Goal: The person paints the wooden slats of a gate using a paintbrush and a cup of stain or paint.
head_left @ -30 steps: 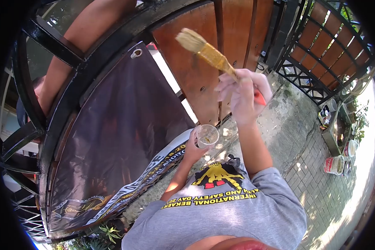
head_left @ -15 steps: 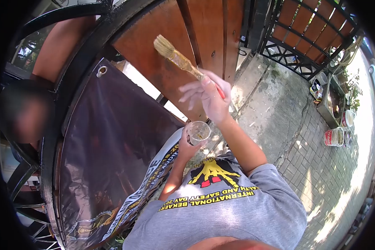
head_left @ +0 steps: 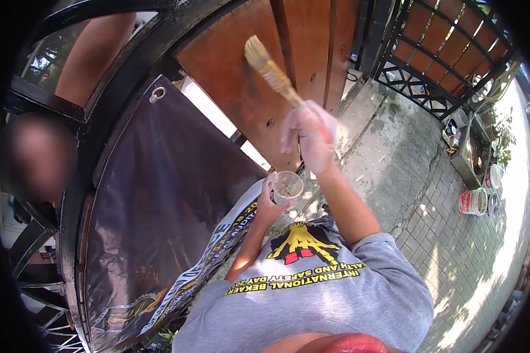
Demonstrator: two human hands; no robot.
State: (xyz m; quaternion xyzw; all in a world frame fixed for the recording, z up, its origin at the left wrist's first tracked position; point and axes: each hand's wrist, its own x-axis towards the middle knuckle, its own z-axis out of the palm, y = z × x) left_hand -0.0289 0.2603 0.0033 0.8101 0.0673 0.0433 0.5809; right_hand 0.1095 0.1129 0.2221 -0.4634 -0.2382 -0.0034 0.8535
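Observation:
My right hand (head_left: 313,135) is closed around the handle of a paintbrush (head_left: 272,73), a little blurred by motion. Pale bristles point up and left, overlapping a brown wooden gate panel (head_left: 224,70) in this view. Lower down, my left hand (head_left: 270,199) grips a clear plastic cup (head_left: 288,185) with a little yellowish-brown stuff at its bottom. A dark banner (head_left: 171,170) with an eyelet at its top corner hangs on the gate beside my left arm.
A black metal gate frame (head_left: 70,247) runs along the left, with another person (head_left: 38,156) behind it. On the right, paint buckets (head_left: 473,202) stand on paving near a planter box (head_left: 474,150). A second gate section (head_left: 444,50) stands at the back right.
The paintbrush and my right hand have shifted up and to the right in view, and the scene has moved slightly right too. Both hands keep their hold.

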